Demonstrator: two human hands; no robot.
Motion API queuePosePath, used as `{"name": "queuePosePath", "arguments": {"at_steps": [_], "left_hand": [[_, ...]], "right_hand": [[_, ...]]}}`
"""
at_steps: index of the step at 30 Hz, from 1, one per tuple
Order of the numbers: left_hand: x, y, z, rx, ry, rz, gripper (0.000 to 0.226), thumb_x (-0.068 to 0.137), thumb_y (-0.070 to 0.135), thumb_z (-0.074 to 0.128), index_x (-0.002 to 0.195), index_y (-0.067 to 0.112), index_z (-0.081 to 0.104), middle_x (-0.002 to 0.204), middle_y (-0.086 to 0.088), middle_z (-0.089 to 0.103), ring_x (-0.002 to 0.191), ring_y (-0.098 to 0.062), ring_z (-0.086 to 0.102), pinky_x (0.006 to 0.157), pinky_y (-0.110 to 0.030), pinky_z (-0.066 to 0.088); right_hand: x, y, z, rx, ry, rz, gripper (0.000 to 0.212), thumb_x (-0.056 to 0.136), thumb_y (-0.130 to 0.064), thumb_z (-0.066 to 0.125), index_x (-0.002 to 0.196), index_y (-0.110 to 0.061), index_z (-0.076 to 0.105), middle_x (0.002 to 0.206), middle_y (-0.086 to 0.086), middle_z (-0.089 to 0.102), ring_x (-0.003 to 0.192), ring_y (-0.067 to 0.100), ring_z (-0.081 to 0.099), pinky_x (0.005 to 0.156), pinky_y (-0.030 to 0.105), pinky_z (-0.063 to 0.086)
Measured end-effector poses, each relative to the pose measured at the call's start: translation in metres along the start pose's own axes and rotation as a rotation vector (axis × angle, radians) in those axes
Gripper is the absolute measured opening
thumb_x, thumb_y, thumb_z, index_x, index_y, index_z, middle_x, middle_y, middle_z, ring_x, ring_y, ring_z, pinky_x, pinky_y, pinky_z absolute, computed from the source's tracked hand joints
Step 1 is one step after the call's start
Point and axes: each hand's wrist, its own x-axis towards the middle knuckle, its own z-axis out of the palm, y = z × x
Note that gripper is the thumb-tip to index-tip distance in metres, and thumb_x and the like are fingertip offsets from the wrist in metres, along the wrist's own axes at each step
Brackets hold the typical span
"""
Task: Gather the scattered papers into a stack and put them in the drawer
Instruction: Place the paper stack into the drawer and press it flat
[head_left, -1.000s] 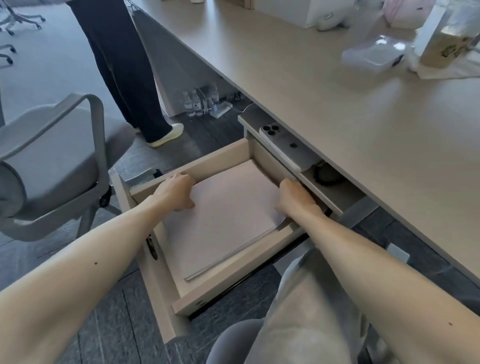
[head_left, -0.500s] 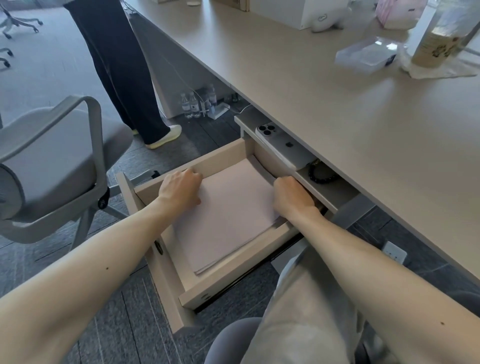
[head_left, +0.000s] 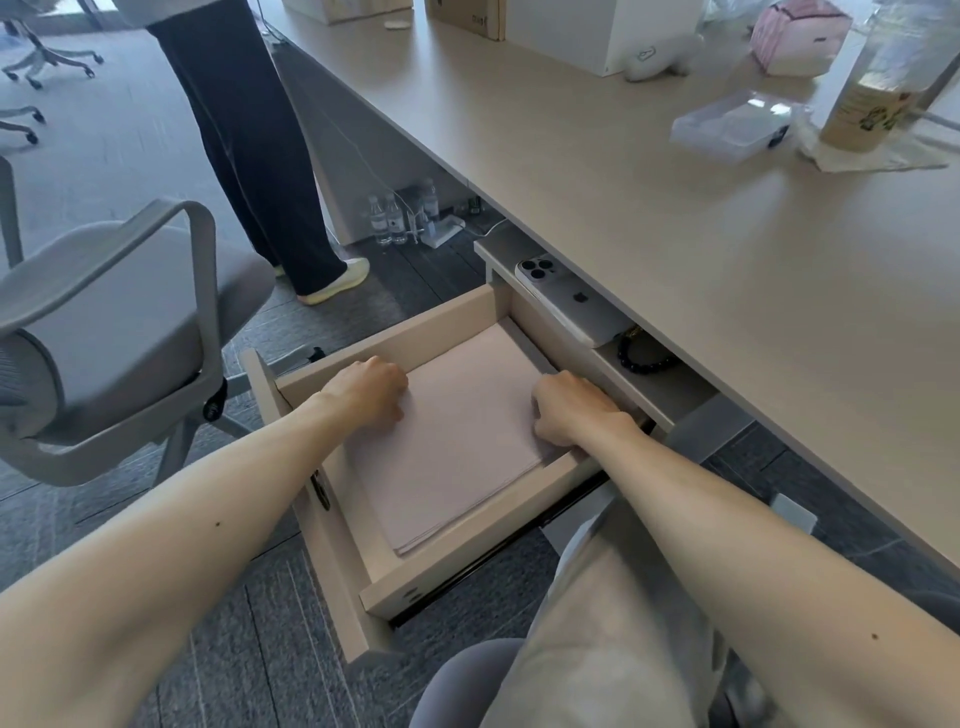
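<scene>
Paper stack first: it lies flat beneath the wide desk, inside the pulled-out drawer at centre frame. My left hand curls over the stack's left edge and my right hand over its right edge, both gripping it. To finish well, I judge I should settle the sheets evenly, square them against the walls, and slip my fingers out sideways without dragging the top sheets. A phone right of centre shows an apple logo. Print on the cardboard box at the top edge and on the bottle at upper right is too blurred to read.
</scene>
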Motion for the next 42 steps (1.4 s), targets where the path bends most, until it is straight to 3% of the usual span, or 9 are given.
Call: {"name": "queuePosePath", "arguments": {"at_steps": [4, 11, 15, 19, 23, 26, 31, 38, 42], "left_hand": [[-0.009, -0.007, -0.019, -0.107, 0.128, 0.001, 0.02, 0.087, 0.026, 0.059, 0.105, 0.025, 0.069, 0.106, -0.003, 0.067, 0.088, -0.027, 0.062, 0.072, -0.03, 0.048], [-0.068, -0.043, -0.048, -0.197, 0.425, -0.108, 0.009, 0.09, 0.024, 0.061, 0.091, 0.022, 0.07, 0.088, -0.002, 0.067, 0.078, -0.025, 0.062, 0.067, -0.031, 0.045], [-0.11, -0.081, -0.038, -0.3, 0.443, -0.252, 0.011, 0.087, 0.033, 0.063, 0.082, 0.024, 0.063, 0.079, 0.0, 0.064, 0.075, -0.027, 0.06, 0.07, -0.034, 0.049], [-0.141, -0.108, -0.019, -0.377, 0.279, -0.315, 0.012, 0.087, 0.029, 0.066, 0.076, 0.027, 0.061, 0.084, 0.0, 0.066, 0.08, -0.023, 0.065, 0.072, -0.035, 0.053], [-0.154, -0.11, -0.001, -0.532, 0.205, -0.183, 0.009, 0.087, 0.021, 0.069, 0.093, 0.028, 0.07, 0.092, 0.007, 0.071, 0.077, -0.011, 0.071, 0.071, -0.028, 0.058], [-0.152, -0.1, 0.002, -0.601, 0.224, -0.125, 0.012, 0.087, 0.02, 0.069, 0.084, 0.031, 0.068, 0.088, 0.01, 0.07, 0.073, -0.011, 0.07, 0.065, -0.029, 0.058], [-0.139, -0.085, -0.003, -0.574, 0.267, -0.1, 0.022, 0.086, 0.02, 0.072, 0.073, 0.037, 0.064, 0.089, 0.005, 0.072, 0.071, 0.003, 0.061, 0.076, -0.032, 0.055], [-0.099, -0.049, -0.016, -0.556, 0.276, -0.053, 0.01, 0.086, 0.026, 0.072, 0.08, 0.017, 0.072, 0.084, 0.003, 0.071, 0.076, -0.011, 0.064, 0.075, -0.033, 0.052], [-0.07, -0.023, -0.023, -0.593, 0.27, 0.018, 0.016, 0.087, 0.029, 0.07, 0.073, 0.029, 0.065, 0.088, 0.005, 0.071, 0.079, -0.007, 0.063, 0.076, -0.03, 0.049]], "right_hand": [[0.001, -0.019, -0.003, 0.114, 0.074, -0.1, 0.023, 0.087, -0.012, 0.056, 0.102, -0.005, 0.071, 0.101, 0.01, 0.069, 0.088, 0.029, 0.067, 0.077, 0.04, 0.059], [-0.019, -0.097, -0.019, 0.219, 0.153, -0.366, 0.025, 0.093, -0.029, 0.059, 0.111, -0.018, 0.072, 0.112, 0.004, 0.071, 0.097, 0.023, 0.066, 0.086, 0.039, 0.056], [-0.044, -0.159, -0.017, 0.354, 0.155, -0.619, 0.025, 0.093, -0.031, 0.061, 0.11, -0.019, 0.075, 0.105, -0.002, 0.075, 0.084, 0.01, 0.062, 0.082, 0.033, 0.055], [-0.067, -0.206, -0.003, 0.321, 0.033, -0.728, 0.025, 0.089, -0.037, 0.066, 0.109, -0.024, 0.076, 0.096, -0.002, 0.074, 0.081, 0.012, 0.059, 0.078, 0.029, 0.05], [-0.072, -0.221, 0.015, 0.058, 0.003, -0.695, 0.016, 0.086, -0.033, 0.069, 0.098, -0.028, 0.078, 0.104, 0.001, 0.074, 0.09, 0.023, 0.067, 0.079, 0.034, 0.055], [-0.074, -0.22, 0.016, -0.029, 0.058, -0.624, 0.014, 0.082, -0.031, 0.065, 0.089, -0.03, 0.077, 0.098, 0.001, 0.073, 0.086, 0.025, 0.067, 0.076, 0.036, 0.058], [-0.076, -0.208, 0.012, -0.098, 0.083, -0.56, 0.02, 0.085, -0.023, 0.061, 0.1, -0.024, 0.074, 0.1, 0.005, 0.069, 0.091, 0.028, 0.066, 0.074, 0.035, 0.055], [-0.076, -0.172, -0.007, -0.125, 0.089, -0.389, 0.033, 0.09, -0.02, 0.058, 0.122, -0.017, 0.062, 0.118, 0.009, 0.062, 0.108, 0.031, 0.062, 0.076, 0.034, 0.046], [-0.08, -0.142, -0.026, -0.061, 0.088, -0.261, 0.031, 0.091, -0.009, 0.055, 0.121, -0.012, 0.06, 0.115, 0.01, 0.062, 0.101, 0.033, 0.065, 0.072, 0.035, 0.048]]}}
